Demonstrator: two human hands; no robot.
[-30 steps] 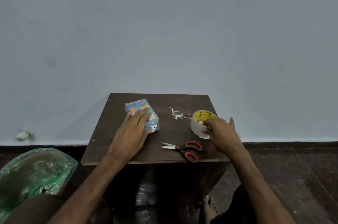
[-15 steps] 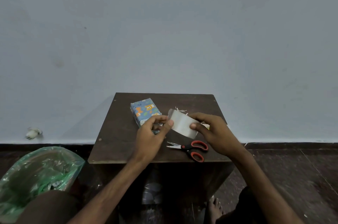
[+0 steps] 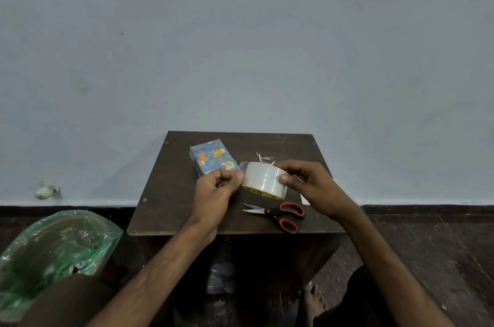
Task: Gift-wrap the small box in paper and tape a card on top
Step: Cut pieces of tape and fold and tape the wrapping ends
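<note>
Over the table (image 3: 171, 209), right hand (image 3: 312, 187) curls round the tape (image 3: 264, 179); left hand (image 3: 213, 193) pinches its loose end, likely to peel a strip; wrapped box (image 3: 212, 157) lies just behind; scissors (image 3: 278, 214) wait near for cutting.

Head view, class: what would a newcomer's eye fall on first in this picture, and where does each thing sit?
First comes the pale tape roll, held above the middle of the dark table, with the right hand gripping it and the left hand pinching its loose end. Behind the left hand lies the box in blue cartoon paper, and red-handled scissors lie near the table's front edge.
</note>
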